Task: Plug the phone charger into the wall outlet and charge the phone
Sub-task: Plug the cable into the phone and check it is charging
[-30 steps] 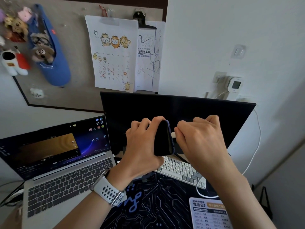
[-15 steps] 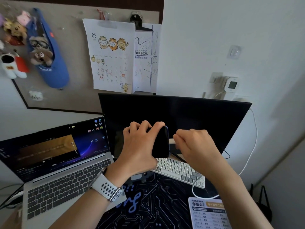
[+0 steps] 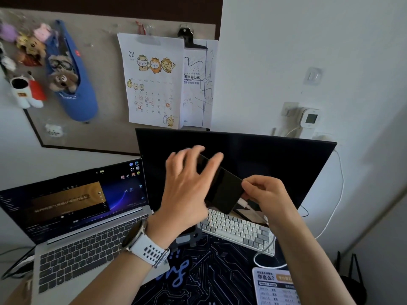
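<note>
The black phone [image 3: 222, 190] hangs tilted in front of the dark monitor [image 3: 275, 155], screen towards me. My left hand [image 3: 187, 190] is blurred, its fingers spread around the phone's upper end with the thumb across the glass. My right hand [image 3: 266, 197] pinches the phone's lower right corner. The white cable plug [image 3: 241, 203] sits at the phone's bottom edge, and its white cable [image 3: 264, 258] loops down past the keyboard. On the right wall a white charger sits in the wall outlet [image 3: 289, 110], with cable [image 3: 341, 183] running down from behind the monitor.
An open laptop [image 3: 83, 238] stands at the left and a white keyboard [image 3: 235, 230] lies under the phone on a dark printed desk mat [image 3: 209, 278]. A small white display unit [image 3: 309, 118] is beside the outlet. A pinboard with calendar [image 3: 152, 84] hangs behind.
The phone has turned from edge-on to tilted with its screen towards me. My left hand's fingers have spread out. My right hand has dropped lower, at the phone's bottom corner.
</note>
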A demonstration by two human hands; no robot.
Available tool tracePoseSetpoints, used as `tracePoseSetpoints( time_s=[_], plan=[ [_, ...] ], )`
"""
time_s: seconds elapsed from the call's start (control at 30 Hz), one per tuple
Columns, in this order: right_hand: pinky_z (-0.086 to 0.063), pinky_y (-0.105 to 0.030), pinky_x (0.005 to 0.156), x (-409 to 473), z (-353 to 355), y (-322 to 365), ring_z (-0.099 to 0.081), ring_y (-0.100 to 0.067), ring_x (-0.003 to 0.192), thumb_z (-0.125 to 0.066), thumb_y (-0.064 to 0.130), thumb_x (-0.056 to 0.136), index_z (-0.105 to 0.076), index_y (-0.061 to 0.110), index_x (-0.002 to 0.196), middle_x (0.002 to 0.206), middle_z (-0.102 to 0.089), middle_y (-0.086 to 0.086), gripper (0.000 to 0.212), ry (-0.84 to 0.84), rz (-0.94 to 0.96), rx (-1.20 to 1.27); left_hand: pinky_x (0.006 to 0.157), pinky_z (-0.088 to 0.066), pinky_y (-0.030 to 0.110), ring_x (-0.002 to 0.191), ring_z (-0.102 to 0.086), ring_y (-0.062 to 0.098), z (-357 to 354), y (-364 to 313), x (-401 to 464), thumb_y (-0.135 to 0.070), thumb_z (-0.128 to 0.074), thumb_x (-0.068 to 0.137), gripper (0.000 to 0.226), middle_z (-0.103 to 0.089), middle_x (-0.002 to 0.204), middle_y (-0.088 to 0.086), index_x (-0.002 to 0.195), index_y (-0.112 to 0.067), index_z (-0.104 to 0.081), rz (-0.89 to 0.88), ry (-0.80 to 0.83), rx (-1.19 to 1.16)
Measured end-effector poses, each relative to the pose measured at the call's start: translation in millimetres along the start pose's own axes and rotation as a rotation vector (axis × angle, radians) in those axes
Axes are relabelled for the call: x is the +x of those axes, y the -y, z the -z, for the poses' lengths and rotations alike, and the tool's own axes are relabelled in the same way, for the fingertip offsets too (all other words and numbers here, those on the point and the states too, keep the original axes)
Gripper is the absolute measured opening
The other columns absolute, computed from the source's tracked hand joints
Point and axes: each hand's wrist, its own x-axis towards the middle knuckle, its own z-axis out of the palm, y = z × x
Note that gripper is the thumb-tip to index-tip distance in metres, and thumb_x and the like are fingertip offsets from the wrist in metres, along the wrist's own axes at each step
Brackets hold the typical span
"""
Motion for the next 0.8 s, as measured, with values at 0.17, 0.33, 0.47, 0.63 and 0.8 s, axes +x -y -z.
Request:
tracePoseSetpoints(
  time_s=[0.17, 0.33, 0.47, 0.63, 0.8],
  plan=[
    [-0.055, -0.034, 0.077, 1, 0, -20, -0.068, -0.02, 0.071, -0.058, 0.006, 0.093, -0.074, 0.005, 0.078, 0.074, -0.072, -0.013, 0.021, -0.114, -0.109, 0.254, 0.096, -0.031, 0.034, 0.123, -0.038, 0.025, -4, 9, -6, -0.004, -0.067, 0.083, 0.056, -0.046, 0.129, 0.009, 0.129, -0.017, -0.038, 0.631, -0.068, -0.789],
    [-0.056, -0.02, 0.06, -5, -9, -29, -0.071, -0.018, 0.066, -0.056, 0.003, 0.094, -0.074, 0.005, 0.081, 0.073, -0.074, -0.013, 0.023, -0.09, -0.093, 0.397, 0.097, -0.048, 0.041, 0.108, -0.064, 0.033, -8, 9, 1, -0.009, -0.046, 0.1, 0.022, -0.067, 0.114, 0.016, 0.114, -0.014, -0.062, 1.007, 0.167, -1.651],
    [-0.057, -0.02, 0.069, -12, -20, -35, -0.075, -0.019, 0.077, -0.058, 0.001, 0.091, -0.079, 0.01, 0.083, 0.083, -0.078, -0.012, 0.025, 0.021, -0.062, 0.41, 0.066, -0.06, 0.035, 0.086, -0.074, 0.023, -8, 10, 9, -0.012, -0.043, 0.101, 0.036, -0.077, 0.096, 0.008, 0.093, -0.018, -0.077, 0.955, 0.069, -1.729],
    [-0.056, -0.017, 0.072, -14, -21, -43, -0.074, -0.019, 0.09, -0.061, 0.004, 0.09, -0.078, 0.013, 0.096, 0.094, -0.078, -0.009, 0.02, 0.134, -0.115, 0.343, 0.083, -0.049, 0.045, 0.089, -0.066, 0.026, -1, 11, 15, -0.023, -0.046, 0.098, 0.025, -0.076, 0.091, 0.006, 0.098, -0.016, -0.07, 0.987, 0.057, -1.803],
    [-0.057, -0.021, 0.072, -19, -23, -38, -0.074, -0.021, 0.092, -0.045, 0.018, 0.1, -0.076, 0.02, 0.106, 0.098, -0.078, -0.009, 0.032, 0.237, -0.162, 0.356, 0.079, -0.048, 0.039, 0.088, -0.062, 0.025, 5, 6, 15, -0.026, -0.045, 0.099, 0.029, -0.074, 0.092, 0.01, 0.113, -0.01, -0.065, 0.98, 0.164, -1.793]
  ],
)
